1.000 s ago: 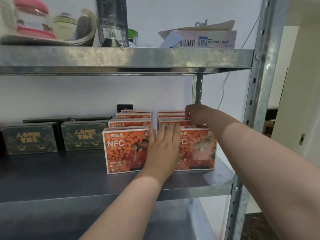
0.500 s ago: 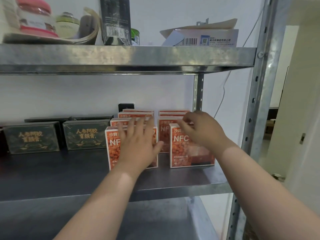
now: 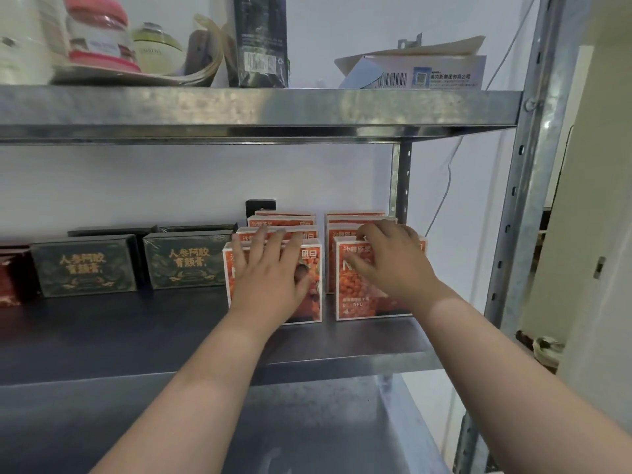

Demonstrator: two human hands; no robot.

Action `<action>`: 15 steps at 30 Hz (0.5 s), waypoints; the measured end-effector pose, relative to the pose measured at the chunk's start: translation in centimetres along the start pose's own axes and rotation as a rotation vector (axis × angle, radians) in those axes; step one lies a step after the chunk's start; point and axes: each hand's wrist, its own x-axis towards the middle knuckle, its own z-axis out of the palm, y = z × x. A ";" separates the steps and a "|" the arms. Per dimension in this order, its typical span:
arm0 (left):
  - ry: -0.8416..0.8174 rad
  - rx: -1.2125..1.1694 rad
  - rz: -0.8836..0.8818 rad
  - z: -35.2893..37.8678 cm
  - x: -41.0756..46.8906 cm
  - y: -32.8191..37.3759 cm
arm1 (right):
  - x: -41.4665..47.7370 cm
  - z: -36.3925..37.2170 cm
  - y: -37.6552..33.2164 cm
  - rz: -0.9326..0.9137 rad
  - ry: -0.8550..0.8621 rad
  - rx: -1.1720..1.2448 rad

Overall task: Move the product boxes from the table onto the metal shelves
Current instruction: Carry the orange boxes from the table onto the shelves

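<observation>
Two rows of orange NFC product boxes stand upright at the right end of the middle metal shelf (image 3: 136,336). My left hand (image 3: 270,275) lies flat, fingers spread, against the face of the left front orange box (image 3: 313,268). My right hand (image 3: 390,265) rests on the right front orange box (image 3: 359,302), fingers curled over its top edge and thumb on its face. A narrow gap separates the two rows. More orange boxes (image 3: 284,221) stand behind each front one, partly hidden.
Two dark green boxes (image 3: 85,266) (image 3: 186,261) and a red box (image 3: 10,278) stand to the left on the same shelf. The upper shelf (image 3: 260,104) holds jars and cartons. A steel upright (image 3: 519,200) borders the right side. A lower shelf (image 3: 307,432) sits beneath.
My left hand slid from the seam between the front boxes onto the left one. My right hand came from the back boxes to the right front box; a gap now separates the rows.
</observation>
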 end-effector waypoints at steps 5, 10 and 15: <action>0.157 -0.167 0.101 -0.3 -3.6 -1.6 | -2.4 -0.2 -1.3 0.005 0.102 0.026; -0.104 -0.313 0.084 0.7 -8.7 -3.9 | -7.7 0.7 -6.8 -0.216 0.200 0.217; -0.302 -0.262 0.003 1.8 -11.8 -10.0 | -9.9 4.6 -14.9 -0.242 -0.258 0.365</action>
